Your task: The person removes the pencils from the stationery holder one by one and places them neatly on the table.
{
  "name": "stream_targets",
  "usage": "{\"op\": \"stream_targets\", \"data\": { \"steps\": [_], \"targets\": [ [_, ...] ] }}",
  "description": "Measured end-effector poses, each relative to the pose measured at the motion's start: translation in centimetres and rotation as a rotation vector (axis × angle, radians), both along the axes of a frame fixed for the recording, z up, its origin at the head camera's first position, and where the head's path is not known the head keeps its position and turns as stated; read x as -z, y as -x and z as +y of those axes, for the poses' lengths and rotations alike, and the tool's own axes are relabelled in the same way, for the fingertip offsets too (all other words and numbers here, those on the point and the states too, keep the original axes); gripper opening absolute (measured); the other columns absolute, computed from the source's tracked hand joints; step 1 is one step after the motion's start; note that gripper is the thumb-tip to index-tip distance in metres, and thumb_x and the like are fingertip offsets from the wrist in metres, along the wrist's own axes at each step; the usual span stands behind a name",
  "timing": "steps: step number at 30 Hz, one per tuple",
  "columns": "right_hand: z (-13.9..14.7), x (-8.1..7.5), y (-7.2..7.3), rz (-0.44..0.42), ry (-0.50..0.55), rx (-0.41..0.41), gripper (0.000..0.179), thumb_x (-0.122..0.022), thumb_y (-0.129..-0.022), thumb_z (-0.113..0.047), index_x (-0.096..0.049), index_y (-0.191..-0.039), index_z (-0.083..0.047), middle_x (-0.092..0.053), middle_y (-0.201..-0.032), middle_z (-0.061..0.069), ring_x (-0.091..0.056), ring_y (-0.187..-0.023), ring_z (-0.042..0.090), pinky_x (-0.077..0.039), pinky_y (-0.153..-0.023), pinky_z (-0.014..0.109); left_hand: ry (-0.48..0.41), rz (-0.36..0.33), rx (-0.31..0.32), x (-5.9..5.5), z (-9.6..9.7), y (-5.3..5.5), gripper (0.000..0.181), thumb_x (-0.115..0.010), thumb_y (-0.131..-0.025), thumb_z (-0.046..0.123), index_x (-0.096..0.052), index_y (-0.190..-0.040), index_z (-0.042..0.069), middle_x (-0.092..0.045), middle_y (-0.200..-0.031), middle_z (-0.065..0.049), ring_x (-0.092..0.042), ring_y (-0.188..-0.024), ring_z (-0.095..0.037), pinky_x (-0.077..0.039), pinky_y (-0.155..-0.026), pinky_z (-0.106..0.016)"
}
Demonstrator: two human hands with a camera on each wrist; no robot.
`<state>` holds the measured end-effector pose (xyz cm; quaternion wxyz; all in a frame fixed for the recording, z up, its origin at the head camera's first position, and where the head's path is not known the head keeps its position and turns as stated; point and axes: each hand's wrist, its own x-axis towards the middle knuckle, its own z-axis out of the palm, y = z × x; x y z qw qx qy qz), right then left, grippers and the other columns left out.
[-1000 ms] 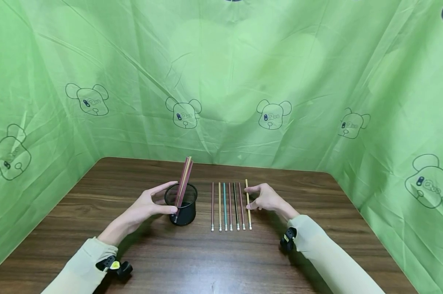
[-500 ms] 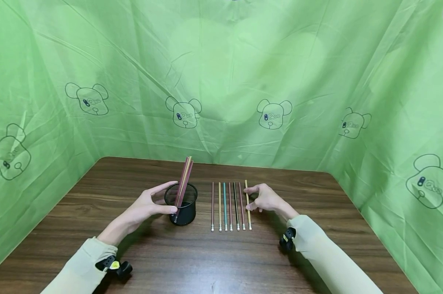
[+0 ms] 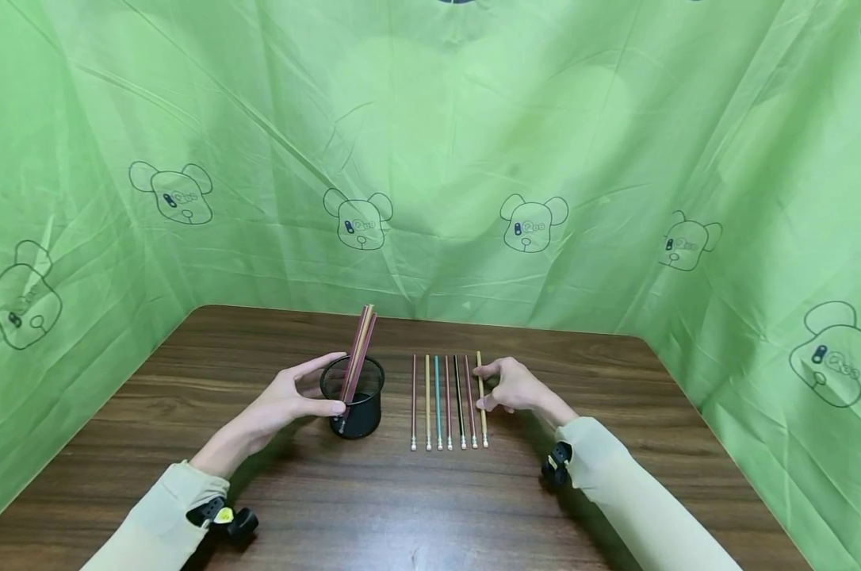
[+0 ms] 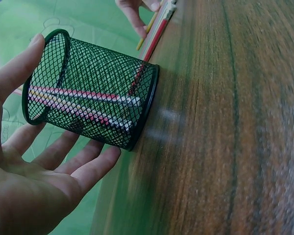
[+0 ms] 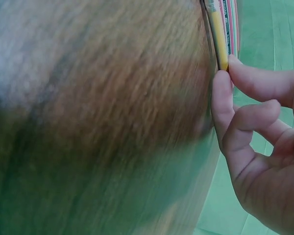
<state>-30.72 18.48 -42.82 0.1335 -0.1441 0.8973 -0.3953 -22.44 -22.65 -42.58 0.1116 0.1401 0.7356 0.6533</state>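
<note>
My left hand (image 3: 279,406) holds a black mesh pencil cup (image 3: 357,422), thumb at its rim and fingers along its side in the left wrist view. Red and yellow pencils (image 3: 360,349) lean inside the cup, eraser ends down. To the right, my right hand (image 3: 518,386) pinches a yellow pencil (image 5: 218,39) between thumb and a finger. That pencil lies at the right end of a row of pencils, including a teal pencil (image 3: 438,400) and a dark pencil (image 3: 460,396). The row's eraser ends point toward me, roughly lined up.
The brown wood table (image 3: 388,507) extends beneath everything. Green curtain cloth (image 3: 445,159) printed with bear faces hangs behind the table and along both sides. A black camera is strapped on each sleeve.
My right hand and the yellow pencil have shifted very slightly left, closer to the row. The left hand and the cup have stayed in place.
</note>
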Motion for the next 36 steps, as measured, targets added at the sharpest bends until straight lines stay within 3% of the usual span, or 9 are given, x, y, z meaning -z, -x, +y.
{"op": "stream_targets", "data": {
  "steps": [4,13,36],
  "targets": [
    [-0.12,0.00,-0.12,-0.004,-0.017,0.011,0.064,-0.090,-0.078,0.003,-0.068,-0.138,0.001,-0.067,-0.137,0.019,-0.043,-0.039,0.010,-0.040,-0.040,0.025,0.007,-0.004,-0.004,0.02,-0.06,0.00,0.087,-0.086,-0.089,0.013,-0.040,-0.163,0.013,-0.052,-0.153,-0.020,-0.059,-0.132,-0.033,-0.045,-0.102,-0.032],
    [-0.40,-0.01,-0.31,0.029,-0.053,0.015,0.061,-0.090,-0.078,0.002,-0.069,-0.135,0.003,-0.061,-0.138,0.023,-0.055,-0.043,0.014,-0.051,-0.044,0.032,0.006,-0.006,-0.003,0.14,-0.16,0.04,0.085,-0.086,-0.089,0.014,-0.042,-0.162,0.016,-0.049,-0.156,-0.020,-0.058,-0.133,-0.034,-0.044,-0.103,-0.033],
    [0.27,-0.05,-0.55,0.039,-0.037,0.007,0.064,-0.091,-0.081,-0.002,-0.066,-0.139,0.002,-0.060,-0.142,0.023,-0.053,-0.043,0.014,-0.050,-0.044,0.032,0.003,-0.013,0.001,0.31,-0.22,0.14,0.084,-0.086,-0.090,0.013,-0.044,-0.162,0.018,-0.052,-0.154,-0.018,-0.057,-0.134,-0.033,-0.045,-0.101,-0.031]
  ]
}}
